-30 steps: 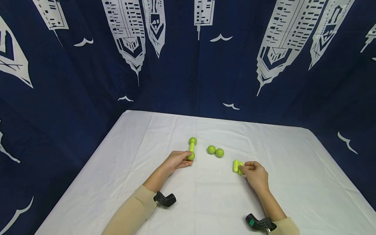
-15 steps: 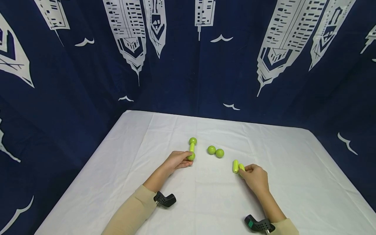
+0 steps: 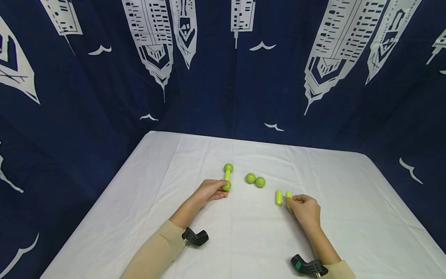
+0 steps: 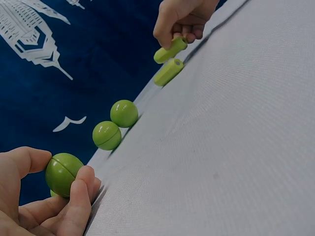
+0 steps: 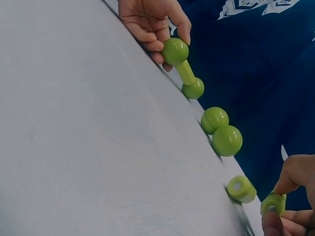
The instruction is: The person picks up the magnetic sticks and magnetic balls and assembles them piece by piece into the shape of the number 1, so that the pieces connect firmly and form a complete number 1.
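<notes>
My left hand [image 3: 210, 190] pinches the near ball of a green dumbbell-shaped piece [image 3: 227, 175], a short rod with a ball at each end. Two loose green balls [image 3: 255, 180] lie to its right, touching or nearly so. Farther right, my right hand [image 3: 307, 211] pinches a short yellow-green rod [image 3: 288, 195] between thumb and fingers. A second, similar rod [image 3: 279, 197] lies just left of it, with a gap between them. In the right wrist view, a pale round spot shows in the end of the loose rod [image 5: 237, 187].
A white cloth [image 3: 258, 240] covers the table. Behind it hangs a dark blue curtain [image 3: 209, 100] printed with white buildings and birds. Each wrist carries a black camera mount, the left one [image 3: 196, 236] and the right one [image 3: 308, 266].
My right hand has drawn its rod a little to the right, so a gap now parts it from the other rod. The left hand and the dumbbell-shaped piece have stayed put.
</notes>
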Demonstrator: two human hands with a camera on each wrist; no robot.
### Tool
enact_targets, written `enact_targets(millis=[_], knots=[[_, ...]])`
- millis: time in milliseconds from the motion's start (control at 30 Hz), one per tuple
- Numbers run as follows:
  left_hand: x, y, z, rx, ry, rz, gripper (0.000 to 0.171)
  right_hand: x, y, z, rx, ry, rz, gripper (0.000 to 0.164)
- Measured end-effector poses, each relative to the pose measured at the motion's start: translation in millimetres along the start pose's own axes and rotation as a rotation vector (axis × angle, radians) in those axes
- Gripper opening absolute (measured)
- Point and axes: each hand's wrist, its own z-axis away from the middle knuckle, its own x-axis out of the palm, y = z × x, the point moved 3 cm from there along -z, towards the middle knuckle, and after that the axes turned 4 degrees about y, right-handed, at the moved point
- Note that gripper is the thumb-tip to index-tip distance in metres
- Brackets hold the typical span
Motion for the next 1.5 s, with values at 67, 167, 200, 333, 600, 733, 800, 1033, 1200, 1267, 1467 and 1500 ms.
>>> enact_targets(millis=[67, 167, 200, 333, 600, 733, 800, 1033, 1200, 1267, 1467, 1500], knots=[[-0.2, 0.2, -0.2, 0.003, -0.002, 0.001, 0.037, -0.2, -1.5, -0.3, 0.016, -0.011, -0.048, 0.030], [-0.5, 0.3, -0.6, 0.005, -0.003, -0.001, 0.037, 0.0, -4.3, 0.5, 0.039, -0.036, -0.108, 0.030], [-0.5, 0.5, -0.7, 0.003, -0.002, -0.002, 0.037, 0.4, -5.5, 1.1, 0.042, -0.045, -0.121, 0.030], [-0.4, 0.7, -1.2, 0.002, 0.003, -0.005, 0.037, 3.6, -12.2, 5.3, 0.043, -0.081, -0.155, 0.030], [0.0, 0.3, -1.8, -0.004, 0.001, 0.010, 0.037, 16.0, -25.5, 14.2, 0.033, -0.135, -0.222, 0.027], [-0.3, -0.7, -2.2, -0.004, 0.004, 0.004, 0.037, 23.3, -28.7, 16.7, 0.026, -0.165, -0.259, 0.026], [0.0, -1.1, -2.2, -0.003, 0.004, 0.005, 0.037, 26.7, -29.9, 18.1, 0.028, -0.176, -0.271, 0.026], [0.3, -2.0, -1.4, -0.003, 0.007, 0.014, 0.036, 40.5, -39.9, 22.8, 0.028, -0.213, -0.320, 0.024], [-0.1, -3.3, -1.8, -0.008, 0.012, 0.024, 0.036, 53.3, -47.5, 25.3, 0.019, -0.247, -0.342, 0.022], [-0.2, -3.8, -1.9, -0.012, 0.011, 0.031, 0.036, 58.1, -49.7, 26.1, 0.018, -0.251, -0.347, 0.021], [-0.5, -3.3, -2.1, 0.002, 0.010, 0.032, 0.037, 70.8, -54.7, 27.3, 0.018, -0.262, -0.378, 0.018], [-0.6, -3.0, -1.9, 0.005, 0.007, 0.033, 0.037, 72.2, -55.9, 27.9, 0.016, -0.266, -0.387, 0.018]])
